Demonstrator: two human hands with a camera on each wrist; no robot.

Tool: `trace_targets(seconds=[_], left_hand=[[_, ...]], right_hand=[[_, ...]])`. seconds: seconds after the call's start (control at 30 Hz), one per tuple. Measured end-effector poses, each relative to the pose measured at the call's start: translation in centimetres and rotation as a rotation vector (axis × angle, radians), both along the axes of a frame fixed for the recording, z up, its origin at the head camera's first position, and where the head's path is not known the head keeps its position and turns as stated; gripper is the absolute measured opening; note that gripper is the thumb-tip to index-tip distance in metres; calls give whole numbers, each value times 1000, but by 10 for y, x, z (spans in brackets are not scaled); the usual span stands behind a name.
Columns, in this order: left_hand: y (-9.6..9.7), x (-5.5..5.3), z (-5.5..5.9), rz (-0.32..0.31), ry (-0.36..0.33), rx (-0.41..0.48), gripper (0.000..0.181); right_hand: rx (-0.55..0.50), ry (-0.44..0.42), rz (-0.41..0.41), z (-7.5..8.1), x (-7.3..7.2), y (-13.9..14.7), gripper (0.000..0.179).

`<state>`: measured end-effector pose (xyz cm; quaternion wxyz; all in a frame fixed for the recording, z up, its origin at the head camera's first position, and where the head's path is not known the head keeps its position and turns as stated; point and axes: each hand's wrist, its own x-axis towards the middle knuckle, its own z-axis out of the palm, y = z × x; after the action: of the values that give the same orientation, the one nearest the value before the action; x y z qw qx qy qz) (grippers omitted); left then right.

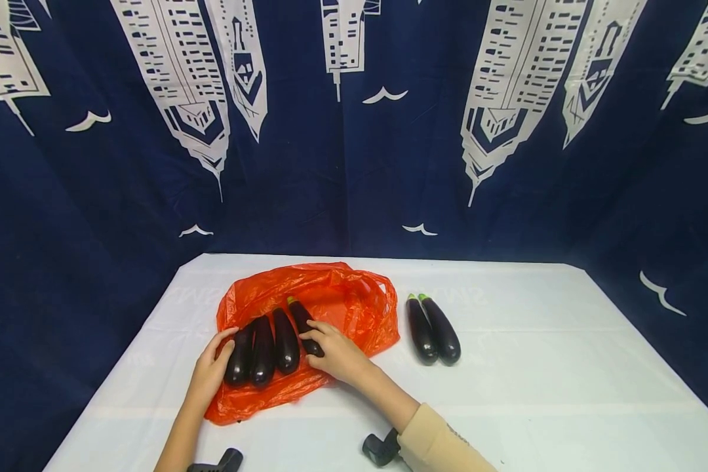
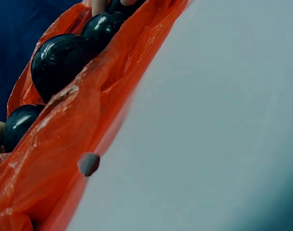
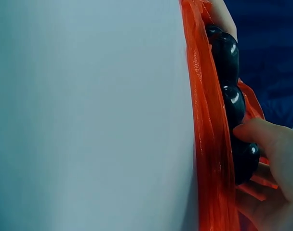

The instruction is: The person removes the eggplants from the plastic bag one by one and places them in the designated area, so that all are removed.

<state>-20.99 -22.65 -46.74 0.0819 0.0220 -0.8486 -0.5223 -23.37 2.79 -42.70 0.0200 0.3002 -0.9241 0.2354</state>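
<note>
Several dark purple eggplants lie side by side on a spread orange plastic bag [image 1: 354, 308]. My right hand [image 1: 339, 354] grips the rightmost eggplant of this row [image 1: 300, 316], its green stem end pointing away; in the right wrist view the thumb [image 3: 255, 131] and fingers lie on either side of it. At the row's other end, my left hand [image 1: 209, 367] rests against the leftmost eggplant [image 1: 240, 357], fingers fairly straight along its outer side and the bag's edge. In the left wrist view the bag's front fold [image 2: 64, 139] partly hides the eggplants.
Two more eggplants [image 1: 421, 331] [image 1: 442, 331] lie together on the white table [image 1: 537, 367], right of the bag. A dark blue cloth with white building prints [image 1: 342, 164] hangs behind the table. Black wrist devices [image 1: 380, 449] show at the near edge.
</note>
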Motion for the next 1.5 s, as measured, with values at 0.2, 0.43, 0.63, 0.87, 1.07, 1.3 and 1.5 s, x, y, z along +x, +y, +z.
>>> trace_targets(seconds=[0.2, 0.43, 0.63, 0.87, 1.07, 1.3, 1.5], left_hand=[[0, 0, -2, 4, -5, -4, 43], [1, 1, -2, -1, 4, -7, 43], [1, 1, -1, 2, 3, -1, 43], [2, 2, 1, 0, -2, -9, 43], [2, 3, 0, 27, 56, -18, 43], [1, 1, 0, 12, 23, 7, 45], [-1, 0, 0, 2, -7, 1, 43]], right_hand=[[-25, -13, -14, 1, 4, 2, 38], [-85, -42, -15, 2, 6, 6, 38], [-108, -67, -30, 6, 9, 9, 38], [-83, -40, -33, 12, 16, 15, 38], [-66, -7, -32, 18, 21, 21, 39], [-90, -6, -46, 25, 25, 28, 38], [-101, 2, -48, 29, 29, 34, 37]])
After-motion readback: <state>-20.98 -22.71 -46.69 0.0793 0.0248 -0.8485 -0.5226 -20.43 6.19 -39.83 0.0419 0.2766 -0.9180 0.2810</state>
